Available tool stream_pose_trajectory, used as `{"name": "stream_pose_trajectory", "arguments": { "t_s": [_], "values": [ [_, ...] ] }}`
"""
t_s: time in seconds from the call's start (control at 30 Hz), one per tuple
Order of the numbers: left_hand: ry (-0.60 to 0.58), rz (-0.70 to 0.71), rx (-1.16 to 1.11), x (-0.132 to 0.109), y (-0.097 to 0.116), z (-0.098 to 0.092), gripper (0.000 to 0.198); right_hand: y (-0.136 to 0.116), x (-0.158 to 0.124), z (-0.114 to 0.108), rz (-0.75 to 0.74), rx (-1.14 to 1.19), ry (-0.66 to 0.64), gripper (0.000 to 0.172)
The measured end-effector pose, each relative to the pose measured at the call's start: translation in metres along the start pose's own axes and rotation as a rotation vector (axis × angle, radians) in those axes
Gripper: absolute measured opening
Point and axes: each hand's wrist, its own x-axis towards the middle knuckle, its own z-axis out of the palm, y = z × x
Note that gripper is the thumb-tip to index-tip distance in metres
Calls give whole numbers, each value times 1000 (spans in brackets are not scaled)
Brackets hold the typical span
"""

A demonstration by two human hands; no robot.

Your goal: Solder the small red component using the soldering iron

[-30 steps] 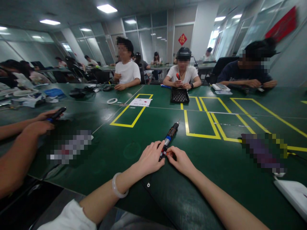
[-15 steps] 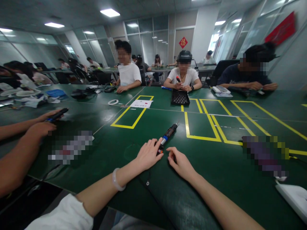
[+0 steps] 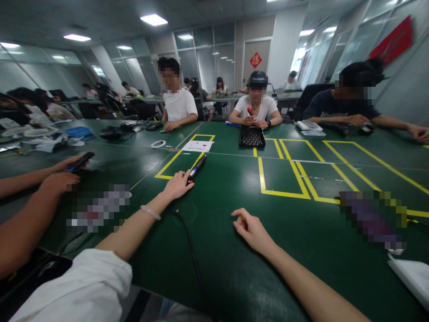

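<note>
My left hand [image 3: 177, 185] reaches forward and to the left over the green table [image 3: 234, 250] and grips the near end of a black corded tool with a blue band [image 3: 196, 168]. The tool lies on the table, its tip pointing at the yellow taped rectangle [image 3: 183, 157]. Its black cable [image 3: 189, 241] trails back toward me. My right hand [image 3: 252, 230] rests on the table nearer me, fingers loosely curled, holding nothing. A bracelet sits on my left wrist.
A person's arms at the left hold another black tool [image 3: 79, 161]. A white paper [image 3: 196, 145], a white ring [image 3: 157, 143] and a black tray [image 3: 251, 137] lie farther off. Other people sit across the table. A white box [image 3: 410, 277] sits at right.
My left hand has carried the tool from the table's middle forward and to the left, up to the yellow rectangle. My right hand let go of it and stayed near me.
</note>
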Motion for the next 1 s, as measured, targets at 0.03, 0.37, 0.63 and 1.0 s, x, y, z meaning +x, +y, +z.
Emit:
{"name": "stream_pose_trajectory", "arguments": {
  "t_s": [0.03, 0.37, 0.63, 1.0],
  "values": [
    [-9, -18, 2, 6, -11, 3, 67, -1, 0, 0, 4, 1, -1, 19],
    [-73, -162, 8, 39, -77, 15, 69, -1, 1, 0, 10, -26, -10, 18],
    [19, -180, 80, 29, -78, 4, 55, 1, 1, 1, 14, -47, -19, 18],
    [217, -296, -76, 20, -30, -16, 31, 2, 2, 2, 7, -37, -16, 19]
  ]
}}
